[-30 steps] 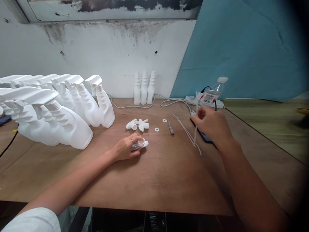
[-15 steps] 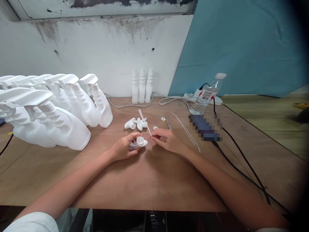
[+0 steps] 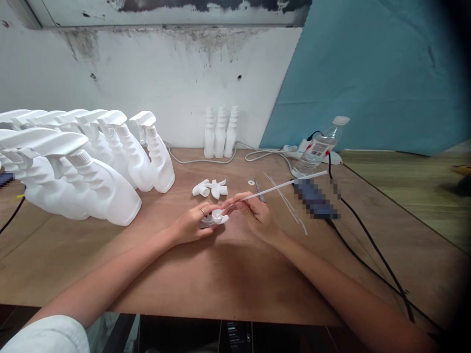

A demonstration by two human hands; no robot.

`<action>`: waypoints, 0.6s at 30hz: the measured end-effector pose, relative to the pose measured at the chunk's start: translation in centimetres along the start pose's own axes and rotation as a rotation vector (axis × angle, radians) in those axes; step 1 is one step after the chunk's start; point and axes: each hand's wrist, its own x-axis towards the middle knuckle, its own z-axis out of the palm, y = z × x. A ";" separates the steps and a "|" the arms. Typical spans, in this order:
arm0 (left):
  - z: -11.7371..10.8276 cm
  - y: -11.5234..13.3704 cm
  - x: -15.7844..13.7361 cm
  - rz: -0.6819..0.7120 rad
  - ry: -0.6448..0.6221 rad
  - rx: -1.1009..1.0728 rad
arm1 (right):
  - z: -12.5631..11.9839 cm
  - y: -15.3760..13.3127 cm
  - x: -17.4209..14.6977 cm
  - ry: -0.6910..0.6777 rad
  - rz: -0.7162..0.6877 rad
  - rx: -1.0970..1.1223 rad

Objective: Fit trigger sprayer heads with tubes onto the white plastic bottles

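Note:
My left hand [image 3: 191,223], a ring on one finger, is closed around a white spray trigger head [image 3: 223,220], its round collar turned up toward me. Between the fingertips of my right hand [image 3: 253,215] is a thin white dip tube [image 3: 285,185]. The tube slants up to the right, and its lower end is close to the collar; whether it sits inside I cannot tell. Just beyond my hands lie two more white trigger pieces, a left one [image 3: 201,188] and a right one [image 3: 218,189]. A small white washer [image 3: 251,183] lies near a slim knife-like tool [image 3: 259,190].
Several white spray bottles [image 3: 110,196] with trigger heads crowd the left side. Three slim white bottles [image 3: 220,132] stand by the wall. Loose thin tubes [image 3: 287,203], a dark pixelated device [image 3: 314,198], a water bottle [image 3: 318,149], a power strip [image 3: 333,158] and black cables [image 3: 375,245] are on the right.
My right hand has picked up the dip tube that lay by the trigger pieces and swung it to point up right, with its near end brought to the collar. My left hand keeps its hold.

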 end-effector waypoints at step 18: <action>1.1 0.8 0.3 0.006 0.010 -0.098 | 1.3 1.6 0.2 -0.109 -0.153 -0.305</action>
